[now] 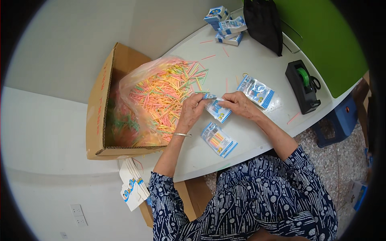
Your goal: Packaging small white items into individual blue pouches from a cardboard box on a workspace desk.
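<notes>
Between my two hands is a small blue-and-white plastic packet [219, 111], its top edge pinched on both sides. My left hand [192, 110] grips the left corner with thumb and fingers, a bangle on that wrist. My right hand [238, 105] pinches the right corner. Just below lies a packet filled with colored sticks [217, 139], flat on the table. Beyond my right hand rests a stack of clear-fronted packets [256, 91]. Left of my left hand, a heap of pink, yellow and green sticks [165, 94] spills from a clear plastic bag.
The bag comes out of a cardboard box [96, 116] lying at the left. A black tape dispenser [302, 88] stands at right. Small boxes [229, 30] and a black cloth item [263, 26] sit at the back. Loose sticks are scattered on the white table [249, 132]. A blue stool [337, 124] stands beyond the edge.
</notes>
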